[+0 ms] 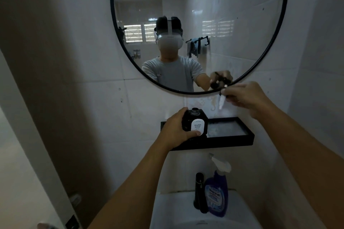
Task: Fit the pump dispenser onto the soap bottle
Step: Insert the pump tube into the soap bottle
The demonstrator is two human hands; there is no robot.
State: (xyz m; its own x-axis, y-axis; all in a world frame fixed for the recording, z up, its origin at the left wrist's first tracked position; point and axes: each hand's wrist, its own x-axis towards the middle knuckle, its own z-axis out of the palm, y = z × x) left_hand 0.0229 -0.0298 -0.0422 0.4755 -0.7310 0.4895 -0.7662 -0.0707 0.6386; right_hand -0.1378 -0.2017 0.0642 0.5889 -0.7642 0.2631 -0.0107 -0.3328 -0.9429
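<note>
A black square soap bottle (194, 121) with a white "HAND SOAP" label stands on the left end of a black wall shelf (232, 138). Its threaded neck is open at the top. My left hand (176, 131) wraps around the bottle's left side, thumb on the label. My right hand (245, 98) is up and to the right of the bottle, just below the mirror's rim, pinching the pump dispenser (222, 96). The pump's whitish tube hangs down from my fingers; its black head is mostly hidden by them. The pump is apart from the neck.
A round black-framed mirror (281, 24) hangs on the tiled wall above the shelf. Below the shelf, a white sink (167, 208) carries a black faucet (200, 193) and a blue spray bottle (216, 191). A brown wall edge stands at left.
</note>
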